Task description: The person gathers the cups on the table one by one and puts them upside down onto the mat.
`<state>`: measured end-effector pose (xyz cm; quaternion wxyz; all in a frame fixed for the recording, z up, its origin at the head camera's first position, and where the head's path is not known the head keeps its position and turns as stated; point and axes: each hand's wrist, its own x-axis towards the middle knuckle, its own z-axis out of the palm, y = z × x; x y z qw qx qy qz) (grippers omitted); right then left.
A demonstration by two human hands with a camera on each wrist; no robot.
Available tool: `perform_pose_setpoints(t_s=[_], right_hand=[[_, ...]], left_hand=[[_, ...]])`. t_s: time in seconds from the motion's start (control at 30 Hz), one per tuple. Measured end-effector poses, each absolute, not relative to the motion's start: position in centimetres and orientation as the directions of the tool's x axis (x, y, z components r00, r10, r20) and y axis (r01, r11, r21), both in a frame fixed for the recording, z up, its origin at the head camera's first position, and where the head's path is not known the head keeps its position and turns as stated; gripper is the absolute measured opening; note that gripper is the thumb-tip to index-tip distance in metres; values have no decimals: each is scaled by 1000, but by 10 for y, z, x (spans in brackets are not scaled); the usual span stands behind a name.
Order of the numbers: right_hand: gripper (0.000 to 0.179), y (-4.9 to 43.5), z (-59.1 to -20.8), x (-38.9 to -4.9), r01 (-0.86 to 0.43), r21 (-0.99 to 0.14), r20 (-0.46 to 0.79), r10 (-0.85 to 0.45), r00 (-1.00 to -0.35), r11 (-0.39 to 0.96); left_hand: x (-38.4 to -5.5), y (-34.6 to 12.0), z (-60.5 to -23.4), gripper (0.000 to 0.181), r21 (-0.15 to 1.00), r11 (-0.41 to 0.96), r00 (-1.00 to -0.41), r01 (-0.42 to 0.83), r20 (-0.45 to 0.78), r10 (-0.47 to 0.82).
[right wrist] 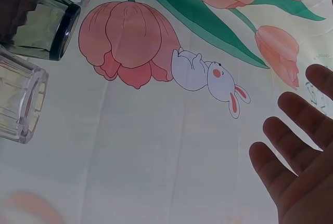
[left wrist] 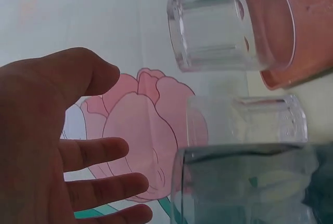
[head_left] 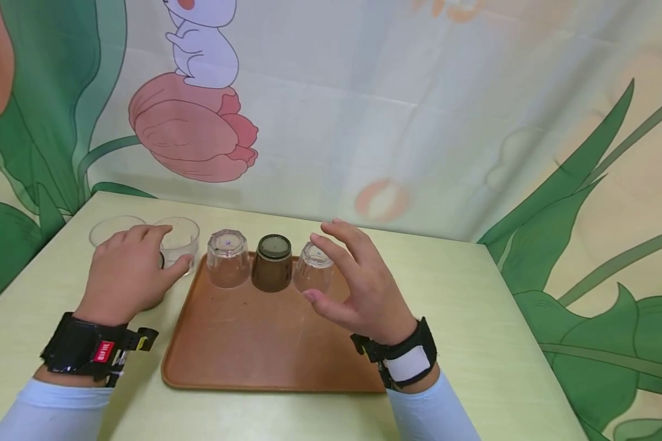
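Note:
My left hand hovers over the glasses at the tray's left side, holding nothing; its thumb and fingers are apart in the left wrist view. Behind it stands an upright clear glass, and another clear rim shows further left. A dark-tinted glass is close by in the left wrist view, mostly hidden by the hand in the head view. My right hand, fingers spread and grasping nothing, is beside an upside-down clear glass, partly covering it in the head view.
An upside-down dark glass and clear glass complete a row along the far edge of the brown tray. Tray and glasses stand on a pale table. A printed curtain hangs behind it.

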<state>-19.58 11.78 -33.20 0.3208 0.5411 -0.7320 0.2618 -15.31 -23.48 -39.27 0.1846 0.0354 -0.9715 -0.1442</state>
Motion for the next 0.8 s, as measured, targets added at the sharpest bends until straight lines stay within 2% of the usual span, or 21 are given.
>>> perform_pose_setpoints(t_s=[0.47, 0.8], right_hand=[[61, 118, -332, -194, -956, -47, 742, -631, -228, 290], [60, 118, -332, -194, -958, -46, 746, -629, -221, 281]], left_hand=[[-153, -258, -396, 74, 291, 950, -967, -110, 191, -170], [-153, -264, -404, 71, 321, 942, -970, -96, 181, -161]])
